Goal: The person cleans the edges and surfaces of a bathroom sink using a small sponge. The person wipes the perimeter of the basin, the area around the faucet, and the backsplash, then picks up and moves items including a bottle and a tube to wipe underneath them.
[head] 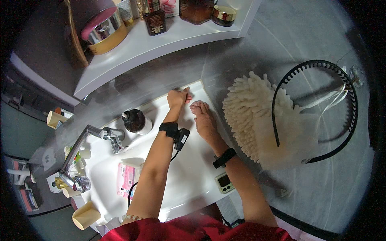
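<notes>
My left hand [178,98] is at the back right corner of the white washbasin [187,156], its fingers curled; whether something small is in them cannot be told. Close to its right, my right hand [205,119] presses a crumpled pinkish cloth [197,107] on the basin's rim, with the fingers over it. A dark pump bottle with a white lower part [137,122] stands left of my left hand. Both wrists wear black straps, and a small black device with a cable hangs at the left one.
A chrome faucet [90,132] stands at the left. A pink packet [126,179] lies in the basin under my left forearm. A small device [224,183] rests on the front rim. A cream chenille mitt [250,114] and a black headband [351,120] hang at right. Above is a shelf [169,45] with cosmetics.
</notes>
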`<state>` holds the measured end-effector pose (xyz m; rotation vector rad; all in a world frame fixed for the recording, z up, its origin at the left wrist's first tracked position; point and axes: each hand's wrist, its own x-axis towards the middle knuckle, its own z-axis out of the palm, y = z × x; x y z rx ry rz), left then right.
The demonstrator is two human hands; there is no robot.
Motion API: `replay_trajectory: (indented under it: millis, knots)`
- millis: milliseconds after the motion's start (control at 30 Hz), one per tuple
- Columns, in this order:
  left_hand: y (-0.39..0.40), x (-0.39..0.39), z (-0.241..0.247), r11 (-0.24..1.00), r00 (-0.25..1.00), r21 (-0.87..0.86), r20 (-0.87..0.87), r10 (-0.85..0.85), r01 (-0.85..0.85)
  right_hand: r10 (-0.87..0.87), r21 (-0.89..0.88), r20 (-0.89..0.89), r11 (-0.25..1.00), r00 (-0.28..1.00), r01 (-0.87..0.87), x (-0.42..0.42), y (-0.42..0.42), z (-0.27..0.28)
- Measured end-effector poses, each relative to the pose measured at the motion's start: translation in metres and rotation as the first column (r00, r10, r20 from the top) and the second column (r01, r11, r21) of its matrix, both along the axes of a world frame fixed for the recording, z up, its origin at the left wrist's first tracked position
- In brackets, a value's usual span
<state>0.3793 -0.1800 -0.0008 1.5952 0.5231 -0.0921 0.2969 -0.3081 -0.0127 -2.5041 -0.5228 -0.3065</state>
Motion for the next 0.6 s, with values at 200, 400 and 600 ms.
replay_trajectory:
  millis: [200, 400, 600]
  knots:
    - [-0.016, 0.020, 0.000, 0.981, 0.982, -0.151, -0.159, 0.101, -0.126, -0.029, 0.014, -0.200, 0.999, 0.979, 0.032, -0.002, -0.003, 0.007]
    - [-0.003, 0.031, -0.019, 0.941, 0.975, -0.305, -0.205, 0.088, -0.149, 0.056, 0.121, -0.278, 0.992, 0.959, -0.023, 0.003, -0.004, 0.003]
    - [-0.010, 0.030, -0.016, 0.941, 0.986, -0.311, -0.136, 0.098, -0.137, -0.050, 0.082, -0.168, 0.995, 0.984, 0.064, 0.000, -0.002, -0.008]
